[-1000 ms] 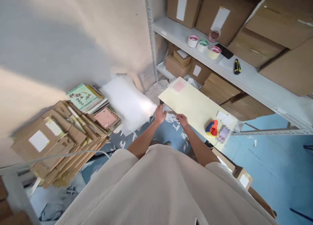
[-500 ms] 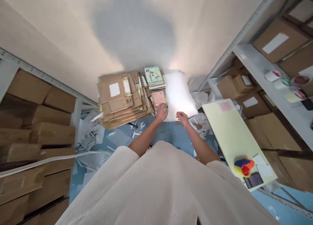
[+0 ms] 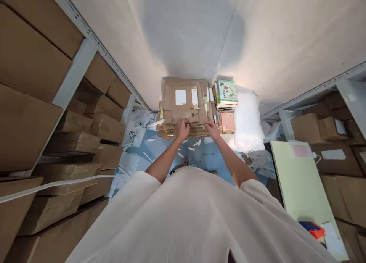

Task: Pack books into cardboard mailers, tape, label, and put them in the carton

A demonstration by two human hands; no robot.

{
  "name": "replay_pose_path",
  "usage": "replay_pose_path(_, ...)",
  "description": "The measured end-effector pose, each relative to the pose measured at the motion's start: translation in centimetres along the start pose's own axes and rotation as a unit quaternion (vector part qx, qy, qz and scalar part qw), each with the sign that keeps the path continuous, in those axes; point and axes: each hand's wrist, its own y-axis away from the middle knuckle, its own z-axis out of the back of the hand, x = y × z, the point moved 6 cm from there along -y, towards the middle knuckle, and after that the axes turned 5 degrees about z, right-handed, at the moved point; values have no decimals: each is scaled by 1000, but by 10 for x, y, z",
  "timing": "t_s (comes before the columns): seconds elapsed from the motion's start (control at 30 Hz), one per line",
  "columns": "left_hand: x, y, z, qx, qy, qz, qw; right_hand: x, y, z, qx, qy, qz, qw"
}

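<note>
A stack of flattened cardboard packaging (image 3: pixel 171 99) lies near the wall, white labels on its top piece. My left hand (image 3: pixel 182 129) is at the front edge of the upper cardboard, fingers bent over it and closed on the edge. At the stack's front right corner is my right hand (image 3: pixel 212 130), its fingers stretched toward the cardboard and slightly apart; whether they touch it is unclear. Right of the stack are a pile of books with a green cover (image 3: pixel 227 90) on top and a smaller pink-covered pile (image 3: pixel 228 121) in front.
White foam wrap (image 3: pixel 248 120) lies beyond the books. Shelves of cardboard boxes (image 3: pixel 105 106) stand on both sides. A pale green board (image 3: pixel 300 179) at right bears a tape dispenser (image 3: pixel 313 229). Paper scraps litter the blue floor (image 3: pixel 200 152); a white cable (image 3: pixel 71 181) crosses at left.
My view has turned left. My left hand has gone from the pink-covered books to the cardboard stack; my right hand has moved from beside the foam wrap to the stack's corner.
</note>
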Motion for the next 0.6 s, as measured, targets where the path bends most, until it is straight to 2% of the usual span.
replay_pose_path(0.13,37,-13,38,-53,-10,61,997,21,-22,-30,13,37,30,999)
replay_pose_path(0.23,57,-21,54,-83,-1,95,992,24,-31,-41,17,73,25,997)
replay_pose_path(0.4,72,-31,60,-48,4,112,992,21,-37,-53,14,82,4,997)
replay_pose_path(0.53,75,-32,65,-67,-4,124,990,27,-41,-48,-22,105,13,994)
replay_pose_path(0.6,76,-33,67,-79,1,129,988,33,-43,-47,-10,119,32,992)
